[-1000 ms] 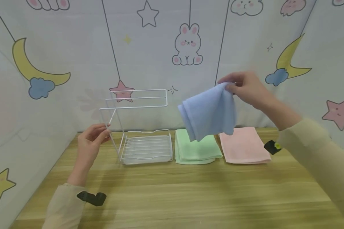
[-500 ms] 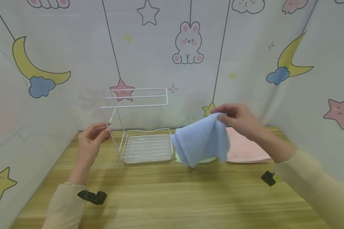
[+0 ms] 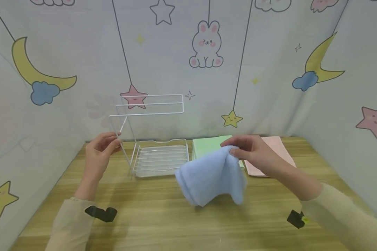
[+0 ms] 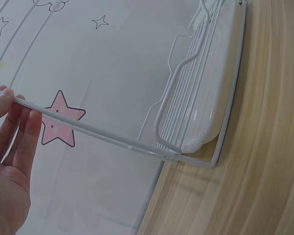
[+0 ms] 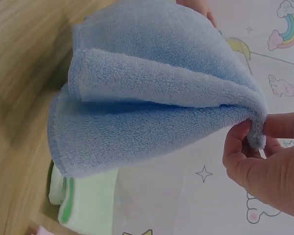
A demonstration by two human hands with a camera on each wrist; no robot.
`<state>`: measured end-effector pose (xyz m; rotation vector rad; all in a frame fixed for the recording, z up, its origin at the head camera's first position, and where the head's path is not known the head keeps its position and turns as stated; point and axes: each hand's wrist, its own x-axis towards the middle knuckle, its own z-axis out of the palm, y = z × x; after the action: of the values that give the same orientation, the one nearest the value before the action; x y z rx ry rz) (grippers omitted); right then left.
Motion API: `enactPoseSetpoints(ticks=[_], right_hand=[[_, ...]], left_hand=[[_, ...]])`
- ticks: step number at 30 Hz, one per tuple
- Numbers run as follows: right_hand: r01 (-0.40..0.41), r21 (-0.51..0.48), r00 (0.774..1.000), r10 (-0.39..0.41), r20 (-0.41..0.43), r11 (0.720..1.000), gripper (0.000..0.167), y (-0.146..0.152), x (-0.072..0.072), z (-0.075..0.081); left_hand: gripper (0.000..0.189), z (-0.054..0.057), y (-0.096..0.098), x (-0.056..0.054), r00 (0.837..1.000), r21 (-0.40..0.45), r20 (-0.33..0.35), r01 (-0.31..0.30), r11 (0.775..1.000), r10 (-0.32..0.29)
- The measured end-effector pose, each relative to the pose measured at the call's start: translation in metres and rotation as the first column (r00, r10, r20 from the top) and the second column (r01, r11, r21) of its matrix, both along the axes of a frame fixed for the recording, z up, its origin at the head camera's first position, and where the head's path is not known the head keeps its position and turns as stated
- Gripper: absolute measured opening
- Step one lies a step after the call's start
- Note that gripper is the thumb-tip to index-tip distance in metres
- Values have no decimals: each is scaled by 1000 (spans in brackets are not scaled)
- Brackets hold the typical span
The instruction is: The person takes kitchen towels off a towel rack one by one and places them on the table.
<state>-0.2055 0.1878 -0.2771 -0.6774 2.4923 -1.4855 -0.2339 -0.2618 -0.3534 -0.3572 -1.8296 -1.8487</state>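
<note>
My left hand (image 3: 100,153) pinches the side upright of a white wire rack (image 3: 149,113) between thumb and fingers; the left wrist view shows the same pinch on the wire. The rack stands on the table, with a wire shelf over a white tray (image 4: 210,93) at its base. From the thumb and fingers of my right hand (image 3: 254,153) hangs a folded blue towel (image 3: 207,177), pinched at its upper corner and draping over the table in front of the other towels. In the right wrist view its folded layers spread apart below the pinch.
A folded green towel (image 3: 207,145) lies right of the rack, partly hidden behind the blue one. Beside it is a folded pink towel (image 3: 278,150), partly behind my right hand. A patterned cloth backdrop (image 3: 163,62) rises behind the wooden table (image 3: 144,216).
My right hand has brought the blue towel down and toward me, slightly left, uncovering part of the green towel. My left hand keeps its grip on the rack, which has stayed in place.
</note>
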Motion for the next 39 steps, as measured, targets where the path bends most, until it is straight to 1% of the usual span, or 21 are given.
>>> enactPoseSetpoints(ticks=[2, 4, 6, 8, 11, 12, 14, 17, 20, 22, 24, 28, 30, 32, 34, 35, 39], right_hand=[[-11, -29, 999, 13, 50, 1000, 29, -1, 5, -1], [-11, -68, 992, 19, 128, 998, 32, -2, 9, -2], [-5, -118, 976, 30, 217, 993, 35, -2, 11, -4], [5, -165, 954, 45, 298, 986, 39, 1, 10, -11], [5, -199, 929, 69, 363, 980, 41, 10, 4, -28], [4, -204, 925, 73, 372, 979, 41, 13, 1, -35], [16, -182, 924, 55, 379, 983, 42, 21, -5, -49], [63, -87, 934, -27, 357, 994, 42, 32, -16, -67], [112, 6, 941, -109, 320, 994, 41, 40, -25, -82], [127, 23, 944, -128, 303, 992, 42, 42, -28, -90], [122, 7, 944, -118, 309, 993, 47, 45, -29, -96], [73, -51, 935, -50, 351, 996, 66, 48, -22, -104], [49, -63, 935, -23, 355, 997, 76, 51, -16, -106], [50, -75, 936, -21, 350, 996, 82, 52, -10, -108], [78, -82, 936, -45, 349, 994, 84, 53, -5, -110], [108, -78, 933, -74, 351, 991, 83, 53, -3, -111], [251, -90, 908, -202, 368, 964, 77, 49, 6, -114]], left_hand=[[15, 0, 0, 0, 1000, 7, -1, 4, 1000, -4], [15, 0, 0, -1, 1000, 14, -3, 8, 1000, -8], [16, 0, -1, -1, 1000, 17, -4, 10, 1000, -10], [16, 0, 0, -1, 1000, 18, -4, 11, 1000, -11], [14, 0, 0, 0, 1000, 16, 0, 13, 1000, -13], [14, 0, 0, 0, 1000, 14, 3, 13, 1000, -13], [14, -1, 0, 0, 1000, 10, 8, 16, 1000, -16], [15, -3, 0, 1, 1000, 12, 12, 20, 1000, -20], [14, -4, 1, 0, 1000, 27, 9, 23, 999, -23], [13, -5, 1, 0, 1000, 32, 6, 25, 999, -26], [13, -5, 1, 0, 1000, 36, 5, 28, 999, -28], [15, -4, 1, -1, 1000, 42, 2, 27, 999, -27], [15, -3, 1, -2, 1000, 43, -1, 23, 999, -23], [15, -3, 0, -3, 1000, 46, -4, 19, 999, -18], [15, -2, 0, -3, 1000, 47, -4, 17, 999, -16], [15, -2, 0, -2, 1000, 45, -4, 16, 999, -16], [15, -2, 0, -2, 1000, 48, 0, 15, 999, -15]])
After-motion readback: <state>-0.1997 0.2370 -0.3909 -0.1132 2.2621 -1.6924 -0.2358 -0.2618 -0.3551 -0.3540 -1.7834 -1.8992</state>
